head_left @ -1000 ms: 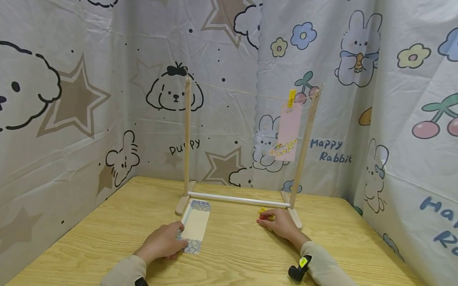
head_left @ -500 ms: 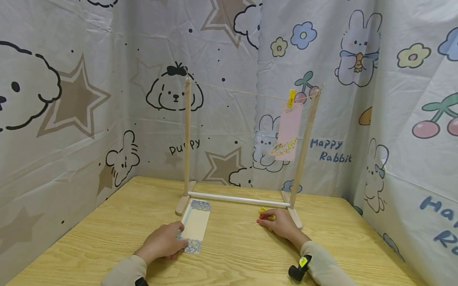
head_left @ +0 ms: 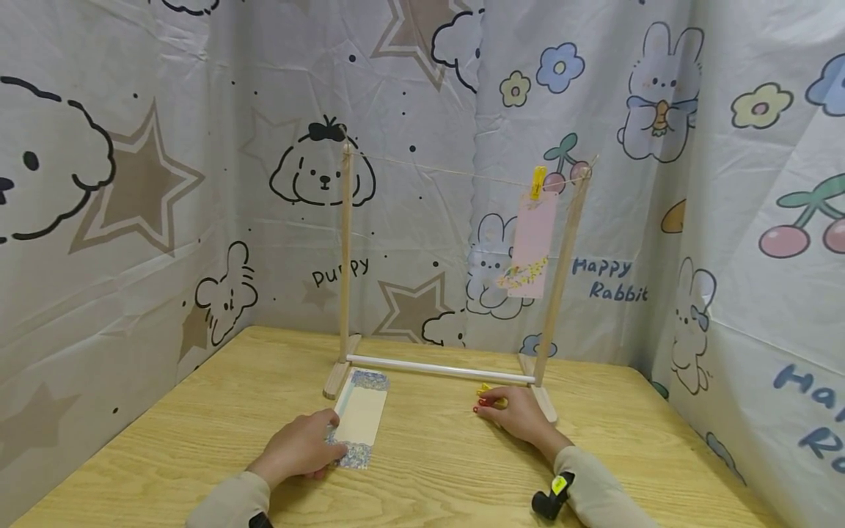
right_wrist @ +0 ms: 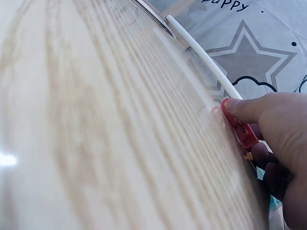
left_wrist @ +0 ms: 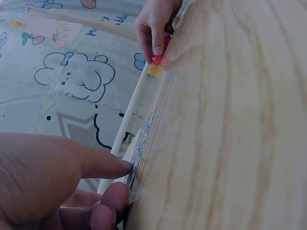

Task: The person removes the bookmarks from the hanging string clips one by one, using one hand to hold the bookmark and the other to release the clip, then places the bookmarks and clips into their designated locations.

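A cream card with blue patterned bands at both ends lies on the table, left of centre. My left hand pinches its near left edge; in the left wrist view a digit presses on the patterned band while other fingers curl by the edge. Farther right, my right hand pinches a red clothespin low over the tabletop, thumb on one end. Yellow clothespins peek out behind that hand, mostly hidden by it. A pink card with a floral print hangs from a string under a yellow clothespin.
A wooden stand with left post and right post holds the string across its top. Its white crossbar runs low behind both hands. A printed curtain encloses the wooden table at back and sides.
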### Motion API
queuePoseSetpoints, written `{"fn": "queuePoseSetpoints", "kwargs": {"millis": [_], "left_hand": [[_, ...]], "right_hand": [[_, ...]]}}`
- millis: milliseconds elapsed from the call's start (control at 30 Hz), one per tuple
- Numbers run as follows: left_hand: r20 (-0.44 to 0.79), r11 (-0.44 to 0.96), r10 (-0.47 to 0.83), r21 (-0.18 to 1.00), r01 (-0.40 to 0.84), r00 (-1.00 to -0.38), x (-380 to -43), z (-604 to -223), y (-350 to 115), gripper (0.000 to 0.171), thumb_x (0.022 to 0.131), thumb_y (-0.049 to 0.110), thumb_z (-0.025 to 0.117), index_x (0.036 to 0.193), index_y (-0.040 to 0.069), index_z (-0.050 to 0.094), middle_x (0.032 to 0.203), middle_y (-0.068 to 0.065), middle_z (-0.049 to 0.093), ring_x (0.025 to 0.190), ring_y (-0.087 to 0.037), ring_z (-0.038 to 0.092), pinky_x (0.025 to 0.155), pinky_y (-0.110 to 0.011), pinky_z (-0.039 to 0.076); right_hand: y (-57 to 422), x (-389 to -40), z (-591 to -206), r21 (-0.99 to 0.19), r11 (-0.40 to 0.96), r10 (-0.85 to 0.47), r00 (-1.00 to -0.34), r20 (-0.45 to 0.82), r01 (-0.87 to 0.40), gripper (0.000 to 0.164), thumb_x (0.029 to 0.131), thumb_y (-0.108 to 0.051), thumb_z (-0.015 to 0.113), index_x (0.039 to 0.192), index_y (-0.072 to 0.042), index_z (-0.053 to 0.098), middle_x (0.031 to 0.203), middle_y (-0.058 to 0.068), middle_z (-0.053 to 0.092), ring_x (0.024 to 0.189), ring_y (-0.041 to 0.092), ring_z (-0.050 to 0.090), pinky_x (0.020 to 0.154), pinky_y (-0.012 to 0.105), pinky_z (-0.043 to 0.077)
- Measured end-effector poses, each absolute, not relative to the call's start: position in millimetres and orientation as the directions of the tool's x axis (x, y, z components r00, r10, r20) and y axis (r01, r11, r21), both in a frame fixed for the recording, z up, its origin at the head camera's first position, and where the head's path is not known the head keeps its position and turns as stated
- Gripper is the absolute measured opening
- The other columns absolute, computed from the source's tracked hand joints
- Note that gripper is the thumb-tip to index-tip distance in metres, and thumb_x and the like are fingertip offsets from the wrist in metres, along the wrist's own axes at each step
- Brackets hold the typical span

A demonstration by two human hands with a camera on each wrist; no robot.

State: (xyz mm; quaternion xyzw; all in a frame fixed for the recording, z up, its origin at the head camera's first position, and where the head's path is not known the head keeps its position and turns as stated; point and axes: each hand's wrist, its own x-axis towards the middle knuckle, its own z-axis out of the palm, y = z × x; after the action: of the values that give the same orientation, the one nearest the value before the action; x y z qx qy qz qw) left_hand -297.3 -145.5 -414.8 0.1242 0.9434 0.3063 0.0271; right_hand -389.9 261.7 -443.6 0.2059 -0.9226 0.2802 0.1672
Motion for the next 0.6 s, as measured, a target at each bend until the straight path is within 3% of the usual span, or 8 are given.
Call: {"fn": "queuePoseSetpoints", "kwargs": {"millis": [400,600], "left_hand": [[0.038,0.782,0.264,0.577,0.237,-0.964,-297.9,-414.9,-144.8,0.047,0.094,0.024,0.075,0.132,0.001,0.060,0.053,0.000,0.060,0.039,-0.012,0.049,0.044,-0.027,0.040],[0.098,0.778,0.217,0.584,0.233,-0.971,-299.0,-412.8,-145.4,0.047,0.092,0.024,0.077,0.131,0.001,0.062,0.055,0.001,0.059,0.042,-0.014,0.056,0.045,-0.029,0.042]], "right_hand": [[263.6,-389.5,-443.5,-0.477,0.749,-0.279,-0.872,0.401,-0.459,0.032,0.089,-0.025,0.085,0.113,-0.005,0.079,0.095,-0.003,0.075,0.102,0.027,0.069,0.094,0.053,0.051],[263.5,-390.4,-441.7,-0.454,0.757,-0.294,-0.866,0.405,-0.469,0.032,0.089,-0.025,0.084,0.113,-0.005,0.079,0.094,-0.004,0.074,0.098,0.024,0.069,0.092,0.051,0.052]]}}
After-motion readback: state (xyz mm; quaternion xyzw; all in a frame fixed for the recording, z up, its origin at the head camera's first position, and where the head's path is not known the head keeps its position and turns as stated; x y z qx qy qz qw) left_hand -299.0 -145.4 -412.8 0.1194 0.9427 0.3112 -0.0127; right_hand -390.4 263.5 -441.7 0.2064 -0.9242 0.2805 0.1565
